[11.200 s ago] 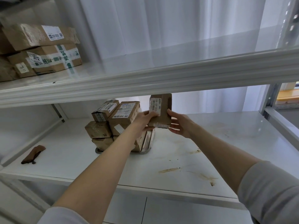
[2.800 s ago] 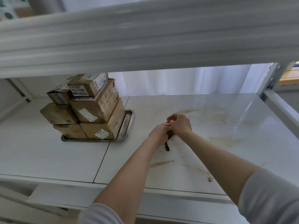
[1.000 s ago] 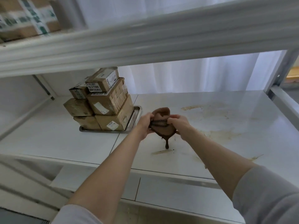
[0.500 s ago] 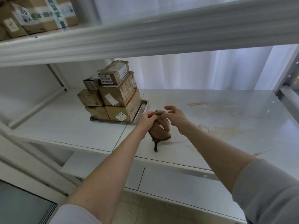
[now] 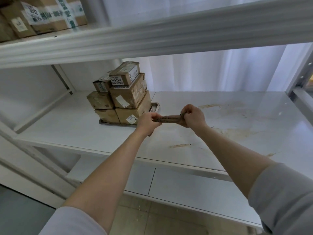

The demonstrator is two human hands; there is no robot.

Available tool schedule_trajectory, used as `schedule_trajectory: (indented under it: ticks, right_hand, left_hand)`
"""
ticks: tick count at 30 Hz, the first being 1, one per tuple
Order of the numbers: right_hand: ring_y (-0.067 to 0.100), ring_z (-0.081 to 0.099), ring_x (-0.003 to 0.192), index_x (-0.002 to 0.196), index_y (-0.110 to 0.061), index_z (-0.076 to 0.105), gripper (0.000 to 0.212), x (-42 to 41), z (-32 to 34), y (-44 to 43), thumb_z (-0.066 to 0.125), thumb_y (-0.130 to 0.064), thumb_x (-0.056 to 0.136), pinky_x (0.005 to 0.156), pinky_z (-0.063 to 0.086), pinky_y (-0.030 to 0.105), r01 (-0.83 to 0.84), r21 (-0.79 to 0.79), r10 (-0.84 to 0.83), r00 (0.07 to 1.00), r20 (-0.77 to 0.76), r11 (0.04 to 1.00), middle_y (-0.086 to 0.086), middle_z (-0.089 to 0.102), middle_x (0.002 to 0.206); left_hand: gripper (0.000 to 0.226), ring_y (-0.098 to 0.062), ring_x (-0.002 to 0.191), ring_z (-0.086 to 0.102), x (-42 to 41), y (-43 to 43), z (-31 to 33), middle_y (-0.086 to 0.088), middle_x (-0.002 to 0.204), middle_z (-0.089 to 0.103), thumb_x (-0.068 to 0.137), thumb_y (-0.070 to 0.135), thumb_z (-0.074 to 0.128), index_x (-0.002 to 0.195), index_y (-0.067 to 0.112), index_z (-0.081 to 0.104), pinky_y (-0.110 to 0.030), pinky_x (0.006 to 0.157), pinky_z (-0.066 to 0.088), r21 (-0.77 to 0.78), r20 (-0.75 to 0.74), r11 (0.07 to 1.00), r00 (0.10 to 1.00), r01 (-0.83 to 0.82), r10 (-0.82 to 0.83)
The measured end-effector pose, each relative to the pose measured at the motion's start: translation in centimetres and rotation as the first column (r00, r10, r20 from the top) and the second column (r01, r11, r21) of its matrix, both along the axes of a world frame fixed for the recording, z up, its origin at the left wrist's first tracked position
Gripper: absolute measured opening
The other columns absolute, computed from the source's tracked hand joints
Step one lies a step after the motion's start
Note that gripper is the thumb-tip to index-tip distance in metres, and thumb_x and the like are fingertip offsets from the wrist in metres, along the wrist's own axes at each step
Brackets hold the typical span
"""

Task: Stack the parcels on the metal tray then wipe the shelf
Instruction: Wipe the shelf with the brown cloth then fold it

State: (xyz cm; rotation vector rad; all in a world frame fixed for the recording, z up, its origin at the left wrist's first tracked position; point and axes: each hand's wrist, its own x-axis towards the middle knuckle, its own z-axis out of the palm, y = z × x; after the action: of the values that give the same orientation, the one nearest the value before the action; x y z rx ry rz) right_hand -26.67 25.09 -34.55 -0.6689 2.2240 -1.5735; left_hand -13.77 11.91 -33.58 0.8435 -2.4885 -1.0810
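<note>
Several brown cardboard parcels (image 5: 128,97) stand stacked on a metal tray (image 5: 155,106) at the back left of the white shelf (image 5: 67,126). Just right of the tray, above the shelf, my left hand (image 5: 147,122) and my right hand (image 5: 193,116) each grip one end of a brown cloth (image 5: 169,118), which stretches taut between them. Brown smears (image 5: 233,133) mark the shelf surface to the right of my hands, and a short streak (image 5: 179,145) lies nearer the front edge.
An upper shelf board (image 5: 152,34) hangs close overhead, carrying more taped boxes (image 5: 42,16) at its left. A metal upright (image 5: 301,78) bounds the shelf on the right. White curtain hangs behind. A lower shelf (image 5: 169,185) juts out below.
Half a second ago the cloth hung bunched from my left hand with my right hand open beside it. Now both hands grip it and pull it out flat between them.
</note>
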Motion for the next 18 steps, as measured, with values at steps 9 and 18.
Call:
schedule_trajectory:
  ticks: [9, 18]
  right_hand:
    - [0.024, 0.058, 0.101, 0.099, -0.020, 0.071, 0.031, 3.8, -3.9, 1.5, 0.042, -0.015, 0.093, 0.082, 0.049, 0.033, -0.191, 0.686, 0.536, 0.776, -0.332, 0.702, 0.005, 0.062, 0.119]
    - [0.035, 0.041, 0.131, 0.138, -0.010, 0.040, 0.047, 0.4, -6.3, 4.0, 0.053, -0.023, 0.095, 0.101, 0.041, 0.042, -0.015, 0.804, 0.315, 0.924, -0.216, 0.594, 0.014, 0.038, 0.143]
  left_hand:
    - [0.032, -0.022, 0.118, 0.053, 0.9, 1.5, -6.3, -0.003, 0.133, 0.053, 0.091, 0.019, 0.057, 0.122, 0.020, 0.065, -0.031, 0.100, 0.044, -0.331, 0.529, 0.906, 0.847, 0.265, -0.055]
    - [0.055, -0.030, 0.143, 0.023, -5.2, 7.3, -9.2, -0.006, 0.159, 0.018, 0.095, 0.013, 0.043, 0.147, 0.030, 0.033, -0.035, 0.115, 0.026, -0.284, 0.563, 0.827, 0.782, 0.486, -0.266]
